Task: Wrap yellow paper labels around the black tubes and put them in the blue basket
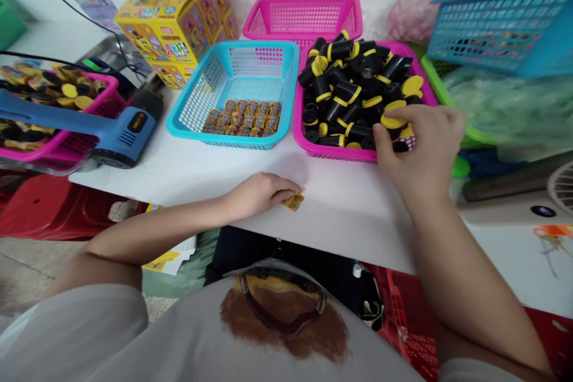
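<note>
My left hand (262,192) rests on the white table (188,170) near its front edge, fingers closed on a small yellow printed label (294,202). My right hand (423,146) reaches into the front right corner of a pink basket (340,152) piled with black cylinders with yellow caps (353,92). Its fingers pinch one yellow-capped cylinder (394,121). Between the hands' baskets, a cyan basket (188,113) holds rows of wrapped, label-covered pieces (244,117).
A blue heat gun (102,125) lies at the left beside a pink basket (96,107) of black and yellow parts. Yellow printed boxes (168,24) stack at the back. An empty pink basket (304,15), a blue basket (501,27) and a green basket (436,86) stand behind and right.
</note>
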Demonstrator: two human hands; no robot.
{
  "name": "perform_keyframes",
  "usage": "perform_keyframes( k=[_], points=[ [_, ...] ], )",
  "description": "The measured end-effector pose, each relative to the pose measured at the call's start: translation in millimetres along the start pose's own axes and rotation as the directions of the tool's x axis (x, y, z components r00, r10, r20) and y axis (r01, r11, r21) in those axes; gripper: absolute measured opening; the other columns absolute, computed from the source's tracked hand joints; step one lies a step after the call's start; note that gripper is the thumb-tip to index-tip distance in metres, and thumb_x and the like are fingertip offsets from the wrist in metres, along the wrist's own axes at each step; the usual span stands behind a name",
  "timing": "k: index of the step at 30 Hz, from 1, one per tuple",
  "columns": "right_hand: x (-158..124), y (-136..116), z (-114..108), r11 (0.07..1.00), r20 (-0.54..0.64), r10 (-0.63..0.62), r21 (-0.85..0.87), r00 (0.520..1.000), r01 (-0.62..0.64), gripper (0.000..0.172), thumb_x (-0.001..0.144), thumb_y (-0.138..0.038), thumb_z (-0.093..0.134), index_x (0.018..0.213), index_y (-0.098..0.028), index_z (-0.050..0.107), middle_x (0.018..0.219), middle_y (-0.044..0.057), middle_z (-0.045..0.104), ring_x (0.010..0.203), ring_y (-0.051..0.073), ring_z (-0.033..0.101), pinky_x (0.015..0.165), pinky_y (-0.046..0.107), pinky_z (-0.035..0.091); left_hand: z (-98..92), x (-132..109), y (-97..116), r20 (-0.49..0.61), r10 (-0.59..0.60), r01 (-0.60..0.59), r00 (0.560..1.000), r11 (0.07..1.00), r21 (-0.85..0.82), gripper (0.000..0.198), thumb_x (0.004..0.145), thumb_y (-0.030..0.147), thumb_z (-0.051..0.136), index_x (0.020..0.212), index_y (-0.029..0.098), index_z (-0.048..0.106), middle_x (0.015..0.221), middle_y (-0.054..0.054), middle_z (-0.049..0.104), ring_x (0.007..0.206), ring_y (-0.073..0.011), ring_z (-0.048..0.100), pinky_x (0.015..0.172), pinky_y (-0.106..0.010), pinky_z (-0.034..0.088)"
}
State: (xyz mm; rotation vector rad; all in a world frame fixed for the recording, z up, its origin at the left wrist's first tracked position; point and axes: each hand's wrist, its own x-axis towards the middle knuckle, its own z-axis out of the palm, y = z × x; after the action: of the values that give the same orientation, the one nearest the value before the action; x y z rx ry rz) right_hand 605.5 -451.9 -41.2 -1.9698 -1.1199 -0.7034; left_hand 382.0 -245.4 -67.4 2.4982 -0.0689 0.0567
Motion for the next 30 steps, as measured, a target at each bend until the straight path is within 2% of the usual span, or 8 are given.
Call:
perform_keyframes(
  k=[5,8,14,16,19,22,26,30],
  points=[
    [-1,3,2,1.0,0.02,-0.002,0.006,1.0,0.002,0.016,0.097,-0.038,0.068,0.113,-0.036,0.069,0.112,0.008,0.075,0.113,0.039,0.065,0.098,0.068,0.047,4.5,-9,-4,0.001,0.181,-0.181,0.983,0.982,0.057,0.027,0.098,0.01,0.06,0.119,0.019,0.076,0.119,-0.009,0.081,0.113,-0.0207,0.077,0.102,-0.035,0.061],
    [-1,3,2,1.0,0.022,-0.001,-0.009,1.0,0.001,0.016,0.098,-0.038,0.067,0.114,-0.037,0.069,0.113,0.008,0.075,0.115,0.041,0.065,0.096,0.069,0.047,7.7,-15,-4,-0.014,0.235,-0.234,0.972,0.97,0.061,0.023,0.102,0.013,0.057,0.114,0.019,0.076,0.123,-0.011,0.08,0.12,-0.0211,0.075,0.107,-0.035,0.06],
    [-3,-1,2,0.998,0.049,0.023,-0.067,0.999,-0.02,0.015,0.101,-0.039,0.062,0.114,-0.038,0.068,0.117,0.009,0.075,0.118,0.039,0.065,0.097,0.066,0.048,9.5,-17,1,-0.016,-0.048,0.05,0.999,0.98,0.191,0.024,0.105,0.033,0.059,0.126,0.024,0.066,0.104,-0.002,0.083,0.085,-0.0182,0.081,0.077,-0.026,0.062],
    [-2,-1,2,0.996,0.053,0.038,-0.085,0.998,-0.033,0.015,0.1,-0.04,0.062,0.113,-0.036,0.068,0.118,0.009,0.075,0.119,0.039,0.065,0.098,0.065,0.049,5.3,-13,4,-0.009,-0.106,0.106,0.994,0.98,0.17,0.024,0.101,0.028,0.064,0.125,0.025,0.063,0.098,0.002,0.084,0.082,-0.0162,0.08,0.075,-0.024,0.06],
    [0,-1,1,0.996,0.047,0.047,-0.083,0.998,-0.043,0.016,0.1,-0.043,0.062,0.111,-0.035,0.068,0.117,0.008,0.075,0.119,0.039,0.065,0.1,0.065,0.049,-7.1,-7,7,0.03,-0.113,0.113,0.993,0.994,0.0,0.029,0.096,0.013,0.064,0.122,0.025,0.06,0.088,0.007,0.083,0.083,-0.0132,0.08,0.082,-0.022,0.059],
    [2,-4,-3,1.0,0.01,0.012,0.001,1.0,-0.012,0.016,0.097,-0.044,0.067,0.109,-0.035,0.069,0.112,0.007,0.076,0.115,0.037,0.068,0.105,0.067,0.049,-23.2,-4,10,0.02,-0.11,0.112,0.994,0.983,-0.143,0.029,0.092,0.005,0.062,0.117,0.021,0.063,0.081,0.006,0.081,0.082,-0.0125,0.08,0.085,-0.022,0.058],
    [-4,-19,-5,0.978,-0.058,0.036,0.207,0.998,-0.023,0.019,0.091,-0.045,0.076,0.106,-0.037,0.07,0.114,0.007,0.075,0.113,0.036,0.069,0.099,0.062,0.057,-41.9,3,20,-0.162,-0.065,0.04,0.985,0.987,-0.154,0.021,0.091,0.014,0.066,0.11,0.018,0.072,0.099,-0.003,0.082,0.087,-0.0147,0.078,0.079,-0.023,0.061],
    [-19,-39,8,0.849,-0.046,0.13,0.521,0.99,-0.087,0.035,0.09,-0.046,0.079,0.121,-0.039,0.066,0.12,0.006,0.07,0.112,0.03,0.07,0.087,0.05,0.063,-49.8,22,32,-0.223,0.059,-0.1,0.973,0.979,-0.179,0.023,0.085,0.011,0.065,0.096,0.021,0.083,0.1,-0.005,0.076,0.091,-0.0149,0.073,0.075,-0.022,0.06]
  ],
)
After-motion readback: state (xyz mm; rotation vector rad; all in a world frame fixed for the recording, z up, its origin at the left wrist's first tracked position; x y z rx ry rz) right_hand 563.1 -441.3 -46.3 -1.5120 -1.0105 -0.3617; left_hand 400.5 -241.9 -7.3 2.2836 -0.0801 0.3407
